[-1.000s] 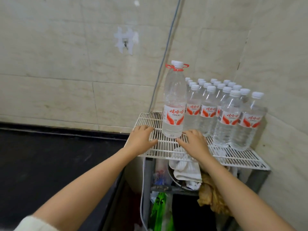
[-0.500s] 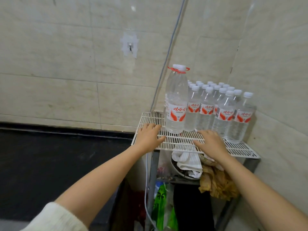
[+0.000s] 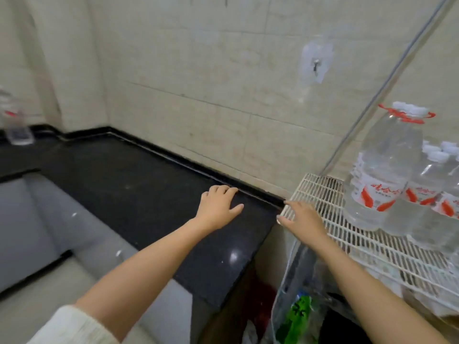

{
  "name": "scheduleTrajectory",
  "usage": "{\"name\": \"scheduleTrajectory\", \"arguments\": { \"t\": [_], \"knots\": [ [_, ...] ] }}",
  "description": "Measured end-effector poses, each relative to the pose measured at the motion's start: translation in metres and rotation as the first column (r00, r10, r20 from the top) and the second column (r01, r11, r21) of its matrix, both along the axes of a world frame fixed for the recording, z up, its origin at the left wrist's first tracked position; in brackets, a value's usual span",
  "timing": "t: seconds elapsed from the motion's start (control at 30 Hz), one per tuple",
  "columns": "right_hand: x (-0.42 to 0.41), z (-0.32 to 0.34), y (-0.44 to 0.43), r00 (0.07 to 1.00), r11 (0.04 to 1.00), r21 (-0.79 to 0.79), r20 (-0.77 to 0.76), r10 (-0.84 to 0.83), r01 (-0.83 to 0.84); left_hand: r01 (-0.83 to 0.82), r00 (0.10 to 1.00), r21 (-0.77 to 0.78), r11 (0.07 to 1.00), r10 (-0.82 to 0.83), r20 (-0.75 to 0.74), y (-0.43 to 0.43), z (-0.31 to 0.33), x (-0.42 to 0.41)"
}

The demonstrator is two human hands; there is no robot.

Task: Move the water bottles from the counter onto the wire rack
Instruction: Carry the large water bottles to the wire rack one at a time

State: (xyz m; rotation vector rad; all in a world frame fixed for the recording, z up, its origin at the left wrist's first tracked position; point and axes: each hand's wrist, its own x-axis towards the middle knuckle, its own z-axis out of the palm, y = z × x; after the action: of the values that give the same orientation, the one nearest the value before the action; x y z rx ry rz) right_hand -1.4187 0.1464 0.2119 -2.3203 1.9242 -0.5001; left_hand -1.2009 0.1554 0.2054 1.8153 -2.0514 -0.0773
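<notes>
Reaching forward over the black worktop (image 3: 139,184), both bare arms are stretching out from the bottom of the view, the left one showing a cream sleeve (image 3: 72,326) at the elbow.

The left hand (image 3: 218,207) is resting palm down on the worktop near its back edge. Its fingers (image 3: 221,189) are bending loosely, the thumb is sticking out to the right, and it is holding nothing.

The right hand (image 3: 301,218) is lying flat on the near left corner of the white wire rack (image 3: 367,247). Its fingers (image 3: 295,204) are lying nearly straight along the wires and gripping nothing.

The rack is sitting just to the right of the worktop's end, against the tiled wall.

A large clear bottle (image 3: 385,170) is standing upright on the rack with its long axis vertical. It is showing a white cap, a red carry ring at the neck and a white label with red marks. Crowding just behind it and to its right, the smaller bottles (image 3: 432,194) are standing upright too, with white caps up and the same red-and-white labels.

Far off at the left edge, one more clear bottle (image 3: 15,125) is standing on the worktop, too blurred to make out more.

A grey cable (image 3: 387,78) is running down the wall to the rack's back corner.
</notes>
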Motion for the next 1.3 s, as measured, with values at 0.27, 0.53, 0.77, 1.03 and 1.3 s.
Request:
{"name": "scheduleTrajectory", "arguments": {
  "t": [0.27, 0.53, 0.77, 1.03, 1.3],
  "knots": [
    [0.204, -0.035, -0.027, 0.902, 0.901, 0.07, -0.026, 0.431, -0.429, -0.49, 0.868, 0.071, 0.869, 0.494, -0.043, 0.056, -0.032, 0.193],
    [0.428, -0.028, -0.043, 0.784, 0.783, 0.033, 0.011, 0.621, -0.621, -0.695, 0.713, 0.053, 0.717, 0.697, -0.068, 0.097, -0.023, 0.389],
    [0.582, -0.022, -0.049, 0.684, 0.684, 0.022, 0.002, 0.729, -0.729, -0.77, 0.625, 0.058, 0.635, 0.77, -0.126, 0.104, -0.015, 0.521],
    [0.705, -0.037, -0.123, 0.654, 0.652, 0.062, 0.018, 0.756, -0.756, -0.799, 0.583, 0.098, 0.594, 0.804, -0.122, 0.048, -0.041, 0.632],
    [0.858, -0.031, -0.224, 0.596, 0.593, 0.064, 0.121, 0.794, -0.803, -0.843, 0.526, 0.048, 0.536, 0.84, -0.132, -0.036, -0.025, 0.768]
  ]
}}
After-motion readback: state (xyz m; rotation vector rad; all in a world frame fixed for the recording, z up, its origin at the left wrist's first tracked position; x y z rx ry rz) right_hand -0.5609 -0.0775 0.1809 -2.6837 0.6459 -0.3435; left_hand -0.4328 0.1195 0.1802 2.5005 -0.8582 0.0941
